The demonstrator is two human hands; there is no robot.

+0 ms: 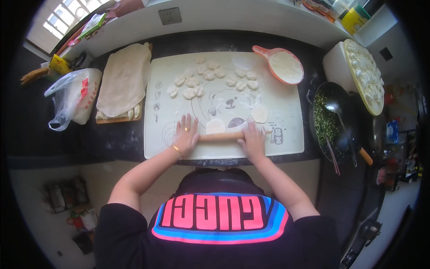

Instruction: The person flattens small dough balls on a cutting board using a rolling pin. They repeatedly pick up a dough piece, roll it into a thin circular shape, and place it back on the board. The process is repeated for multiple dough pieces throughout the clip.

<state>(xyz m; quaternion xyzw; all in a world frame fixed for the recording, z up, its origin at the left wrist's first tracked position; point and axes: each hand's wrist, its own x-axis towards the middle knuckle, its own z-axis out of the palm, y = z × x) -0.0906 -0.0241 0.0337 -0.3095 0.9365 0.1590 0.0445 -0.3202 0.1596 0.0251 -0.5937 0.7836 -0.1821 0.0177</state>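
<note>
Rolling pin [224, 135] lies crosswise on the pale mat [291, 134], pinned under both palms so it can roll: left hand [186, 132] flat and spread wide on its left end, right hand [253, 141] flat and open on its right end. Just beyond the hands, a dough round [215, 126] touches the pin. Farther out sit dough pieces [210, 76] and a flour scoop [282, 65]; right of the right hand, a wok of greens [331, 121] stands on the table [121, 139]
</note>
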